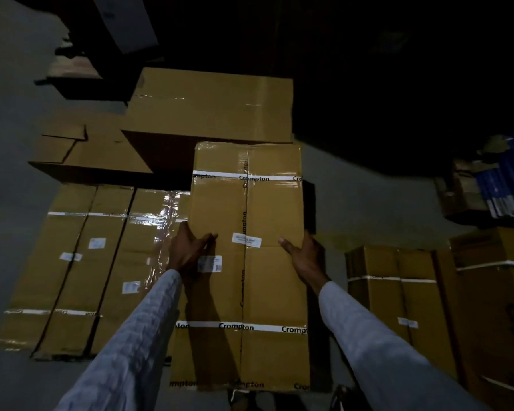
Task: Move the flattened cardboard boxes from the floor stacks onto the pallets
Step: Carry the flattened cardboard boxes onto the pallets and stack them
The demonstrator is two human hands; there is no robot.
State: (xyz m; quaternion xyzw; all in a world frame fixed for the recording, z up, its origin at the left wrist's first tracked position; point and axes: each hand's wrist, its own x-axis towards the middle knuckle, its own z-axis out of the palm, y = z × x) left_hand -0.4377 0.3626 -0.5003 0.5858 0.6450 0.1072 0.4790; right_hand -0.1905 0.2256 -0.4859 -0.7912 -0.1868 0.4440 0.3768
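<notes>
A long brown cardboard box (250,209) with white "Crompton" tape bands fills the middle of the head view, lifted in front of me. My left hand (187,250) grips its left edge, thumb on the top face. My right hand (303,253) grips its right edge the same way. To the left, several similar boxes (80,262) lie side by side on the floor. Behind them a bigger plain box (211,105) rests on top of others. No pallet is visible in this dim view.
More taped boxes (398,292) stand at the right, with a taller one (493,292) at the far right. A low open carton (86,149) sits at the left rear. Blue items (505,179) are stacked at the right edge. Grey floor (353,203) shows between the stacks.
</notes>
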